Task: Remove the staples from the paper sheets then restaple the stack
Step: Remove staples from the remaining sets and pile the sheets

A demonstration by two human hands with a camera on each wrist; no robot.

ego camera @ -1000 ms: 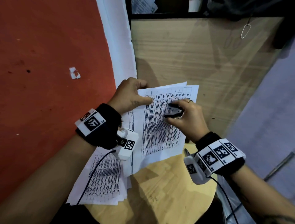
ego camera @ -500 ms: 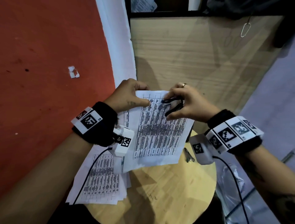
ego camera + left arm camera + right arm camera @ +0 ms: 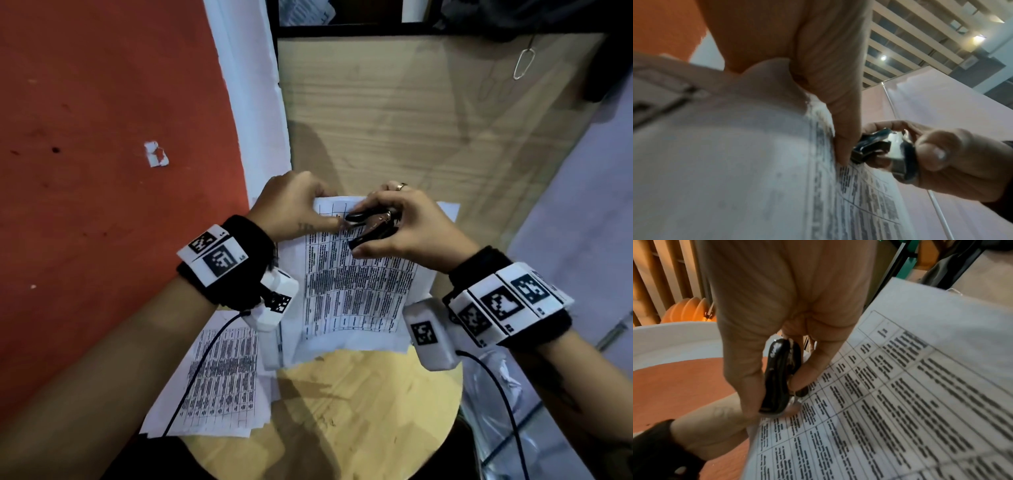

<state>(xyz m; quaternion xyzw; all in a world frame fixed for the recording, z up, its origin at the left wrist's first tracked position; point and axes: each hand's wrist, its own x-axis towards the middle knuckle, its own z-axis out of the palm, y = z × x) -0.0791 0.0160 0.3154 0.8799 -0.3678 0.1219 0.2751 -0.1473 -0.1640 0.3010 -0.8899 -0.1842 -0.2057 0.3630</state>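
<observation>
My left hand (image 3: 325, 214) pinches the top left corner of a printed paper stack (image 3: 356, 291) and holds it tilted up off the round wooden table (image 3: 342, 411). My right hand (image 3: 358, 231) grips a black staple remover (image 3: 370, 226). Its metal jaws sit at that corner, right beside my left thumb. In the left wrist view the staple remover (image 3: 875, 151) touches the paper (image 3: 756, 162) just under the thumb (image 3: 844, 138). The right wrist view shows the staple remover (image 3: 777, 378) squeezed between thumb and fingers over the table of text (image 3: 900, 394). No staple can be made out.
A second printed stack (image 3: 222, 377) lies on the table's left side, overhanging its edge. A wooden panel (image 3: 411, 120) stands behind the table, with a wire clip (image 3: 524, 63) hanging on it. Red floor (image 3: 102, 171) lies to the left, clear plastic (image 3: 496, 394) to the right.
The right hand carried the staple remover from the middle of the page up to the top left corner. The left hand lifted that corner of the stack.
</observation>
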